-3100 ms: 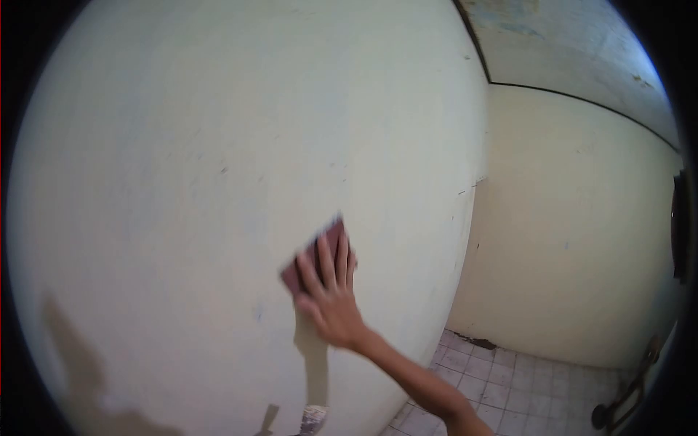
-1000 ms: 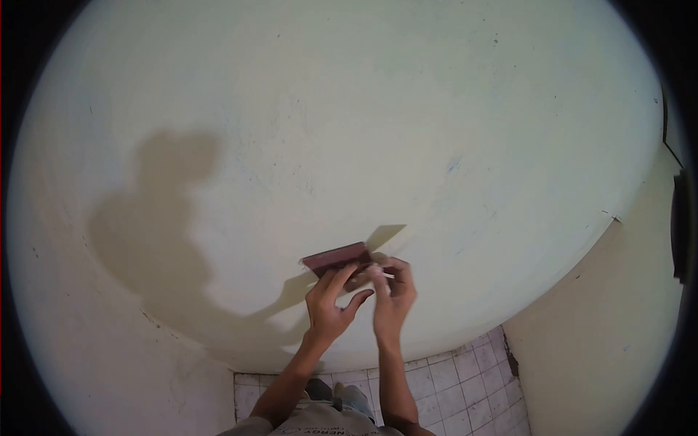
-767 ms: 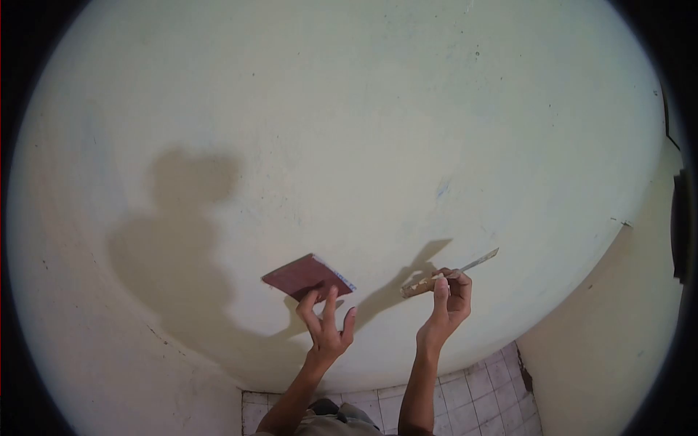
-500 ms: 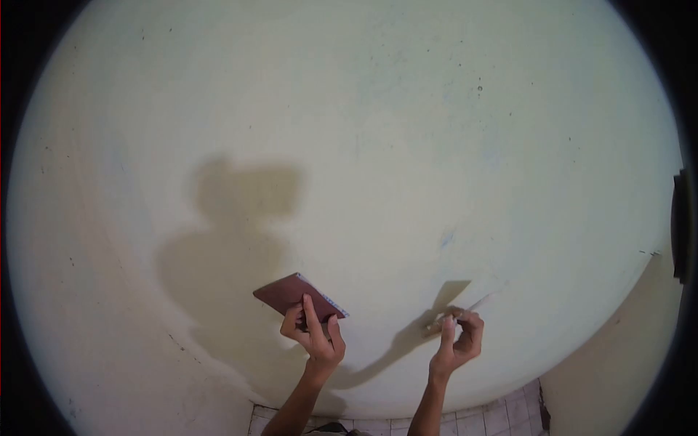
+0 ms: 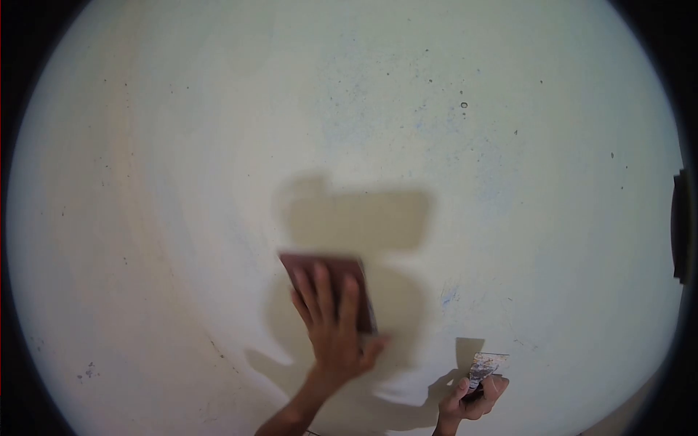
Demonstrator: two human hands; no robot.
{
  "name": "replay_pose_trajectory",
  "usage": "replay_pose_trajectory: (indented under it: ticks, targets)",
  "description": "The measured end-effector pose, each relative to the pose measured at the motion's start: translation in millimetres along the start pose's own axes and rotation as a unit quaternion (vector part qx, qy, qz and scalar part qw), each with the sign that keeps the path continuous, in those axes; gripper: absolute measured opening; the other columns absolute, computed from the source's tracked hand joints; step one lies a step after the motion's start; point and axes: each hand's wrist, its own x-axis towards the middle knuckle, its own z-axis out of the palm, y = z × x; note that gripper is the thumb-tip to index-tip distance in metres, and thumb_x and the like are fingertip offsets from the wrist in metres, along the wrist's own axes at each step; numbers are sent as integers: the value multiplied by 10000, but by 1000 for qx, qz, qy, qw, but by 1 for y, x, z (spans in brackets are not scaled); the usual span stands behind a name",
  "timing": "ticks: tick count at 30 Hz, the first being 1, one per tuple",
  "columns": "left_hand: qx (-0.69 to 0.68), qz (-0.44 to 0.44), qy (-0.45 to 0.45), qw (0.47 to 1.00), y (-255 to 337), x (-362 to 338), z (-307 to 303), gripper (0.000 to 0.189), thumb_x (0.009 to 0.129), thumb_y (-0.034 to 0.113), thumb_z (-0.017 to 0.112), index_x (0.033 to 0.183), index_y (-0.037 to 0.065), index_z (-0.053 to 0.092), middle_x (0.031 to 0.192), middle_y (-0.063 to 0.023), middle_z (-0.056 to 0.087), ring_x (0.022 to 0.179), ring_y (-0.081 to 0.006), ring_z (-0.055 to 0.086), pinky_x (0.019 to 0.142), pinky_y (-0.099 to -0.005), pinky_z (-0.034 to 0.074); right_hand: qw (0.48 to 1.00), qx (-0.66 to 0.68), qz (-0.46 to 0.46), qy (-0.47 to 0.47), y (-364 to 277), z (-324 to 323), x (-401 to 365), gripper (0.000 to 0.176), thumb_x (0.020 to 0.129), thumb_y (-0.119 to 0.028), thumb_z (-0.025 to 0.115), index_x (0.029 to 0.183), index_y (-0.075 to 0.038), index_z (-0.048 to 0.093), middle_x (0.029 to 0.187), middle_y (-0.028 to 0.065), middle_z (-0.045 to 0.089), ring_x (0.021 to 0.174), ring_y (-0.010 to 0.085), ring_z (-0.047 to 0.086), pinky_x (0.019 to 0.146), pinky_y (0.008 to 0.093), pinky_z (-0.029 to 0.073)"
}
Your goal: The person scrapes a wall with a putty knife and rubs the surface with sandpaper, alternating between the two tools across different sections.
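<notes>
1. Here, the maroon sheet is in front of the pale wall, below the broad shadow; I cannot tell whether it touches the wall.
2. Its top edge runs nearly level, and its right edge slopes down and slightly to the right. The hand covers much of the lower left, so which way its long axis runs is unclear.
3. The left hand lies over the sheet's face, its fingers slightly spread and pointing up, its thumb out to the right. This grip is open, not closed around the sheet.
4. Well to the right and lower, the right hand has its grip closed on a scraper.
5. The scraper's stained blade points up, leaning slightly right, wide edge uppermost and roughly level; its handle is mostly hidden.
</notes>
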Motion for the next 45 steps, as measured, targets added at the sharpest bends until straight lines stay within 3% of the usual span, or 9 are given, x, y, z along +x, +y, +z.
replay_pose_trajectory:
  ticks: [3,10,15,18,23,28,31,40,45]
  targets:
    - [4,30,-7,1000,4,-34,16,813,935,621,438,1503,52,320,1565,-305,172,1436,-548,86,1104,-679,29,1000,5,6,20,4,3,6,295,918,-306,611,937,-23,527,710,80,543,644,241,410,566,361,306]
    - [65,124,152,978,21,197,-9,785,961,650,314,1517,95,320,1583,-210,227,1427,-510,185,1072,-719,138,1000,26,-2,-3,8,-3,5,233,935,-227,558,930,0,506,710,90,543,701,253,404,563,358,305]
    - [55,129,-65,988,57,95,-6,823,903,737,284,1517,193,356,1600,-161,221,1447,-493,162,1061,-726,156,998,29,-11,-46,6,-12,10,237,929,-229,550,900,-2,486,688,89,523,679,253,398,550,359,300]
    - [90,139,-50,985,19,51,6,861,913,746,217,1492,134,395,1579,-225,231,1464,-482,110,1116,-667,46,996,61,-33,-53,17,-13,10,243,928,-234,542,887,-5,472,678,86,507,663,247,388,540,357,291]
    - [76,145,125,979,19,215,-19,836,919,715,306,1532,147,303,1603,-175,195,1460,-465,143,1125,-651,117,997,53,-32,-42,17,-12,1,232,929,-221,527,911,-3,450,657,88,482,659,244,385,532,354,285]
    - [11,197,7,980,70,176,-17,901,823,656,557,1528,147,320,1592,-187,216,1442,-487,172,1097,-688,146,999,37,-11,-5,9,-3,3,236,929,-218,522,886,3,451,655,99,491,642,252,400,536,354,300]
    - [32,184,-80,979,50,70,-3,879,842,738,429,1513,174,365,1576,-182,264,1440,-487,181,1089,-687,151,997,43,-45,-49,16,-18,11,234,925,-213,516,878,10,467,662,103,504,625,243,426,554,349,333]
    - [100,171,132,971,61,244,-32,881,936,583,515,1516,-10,218,1562,-280,173,1448,-490,88,1163,-589,104,979,139,120,89,13,-6,-15,259,924,-209,491,940,49,512,687,95,518,616,171,472,573,277,365]
    - [-29,230,-28,972,79,113,3,991,777,778,493,1508,124,353,1579,-226,226,1438,-503,168,1131,-640,138,990,111,83,14,24,-20,-12,262,935,-207,473,913,46,534,663,94,522,562,153,466,543,265,370]
